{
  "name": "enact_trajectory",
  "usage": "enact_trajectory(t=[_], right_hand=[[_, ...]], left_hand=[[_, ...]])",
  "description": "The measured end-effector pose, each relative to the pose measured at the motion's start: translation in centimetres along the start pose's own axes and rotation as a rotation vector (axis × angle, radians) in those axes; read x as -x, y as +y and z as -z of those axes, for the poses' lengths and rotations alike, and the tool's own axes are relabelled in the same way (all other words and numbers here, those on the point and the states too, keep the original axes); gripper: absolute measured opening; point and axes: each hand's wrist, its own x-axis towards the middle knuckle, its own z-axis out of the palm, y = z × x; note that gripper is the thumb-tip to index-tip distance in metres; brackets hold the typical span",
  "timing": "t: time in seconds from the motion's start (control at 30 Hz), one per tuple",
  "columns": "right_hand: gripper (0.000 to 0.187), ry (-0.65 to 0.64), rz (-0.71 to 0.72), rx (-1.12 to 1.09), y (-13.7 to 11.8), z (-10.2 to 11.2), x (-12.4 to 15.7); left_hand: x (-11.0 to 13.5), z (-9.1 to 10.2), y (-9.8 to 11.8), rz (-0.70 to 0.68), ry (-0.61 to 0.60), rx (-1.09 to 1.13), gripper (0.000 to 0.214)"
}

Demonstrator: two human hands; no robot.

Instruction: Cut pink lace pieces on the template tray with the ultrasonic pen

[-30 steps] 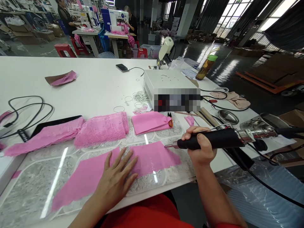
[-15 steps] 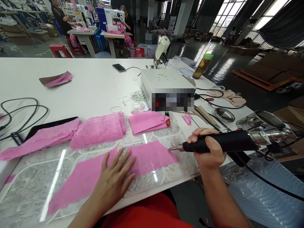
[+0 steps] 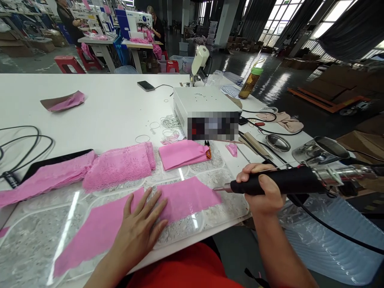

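Observation:
My left hand (image 3: pixel 142 224) lies flat with its fingers spread, pressing across two pink fabric pieces. One larger piece (image 3: pixel 96 232) extends to the left under that hand. The other piece (image 3: pixel 187 200) reaches right from the fingertips. My right hand (image 3: pixel 265 188) is wrapped round the black barrel of a corded hand tool (image 3: pixel 291 181) with a slim metal tip. This tip is at the right edge of the right-hand fabric piece; whether it touches is hard to tell. Both pieces rest on a clear patterned mat (image 3: pixel 27 240).
Folded pink lace (image 3: pixel 120 166), a folded pink cloth (image 3: pixel 181 156) and orange-handled scissors (image 3: pixel 209 152) lie behind. Farther back stand a grey metal box (image 3: pixel 207 100), a phone (image 3: pixel 146 85) and a bottle (image 3: pixel 250 85). A metal cup (image 3: pixel 318 152) and cables are at right. Two people sit at sewing machines.
The whole view has shifted slightly, so the table's things appear farther left. The tool's tip now sits a little nearer the fabric's right corner. My left hand stays on the fabric.

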Motion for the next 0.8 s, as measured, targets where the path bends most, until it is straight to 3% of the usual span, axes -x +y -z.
enact_trajectory(t=[0.23, 0.53, 0.67, 0.8], right_hand=[[0.009, 0.002, -0.013, 0.031, -0.9, 1.4, 0.3], [0.008, 0.001, -0.012, 0.065, -1.1, 1.5, 0.6], [0.012, 0.164, 0.018, 0.049, -1.0, 1.9, 0.1], [0.013, 0.32, 0.031, 0.077, -0.5, 2.4, -0.1]], left_hand=[[-0.2, 0.0, 0.0, -0.011, -0.001, -0.011, 0.045], [-0.1, 0.4, 0.1, -0.025, -0.005, -0.015, 0.044], [-1.2, 1.5, 0.9, -0.05, 0.06, 0.064, 0.034], [-4.2, 2.6, 4.2, -0.09, 0.009, 0.166, 0.019]])
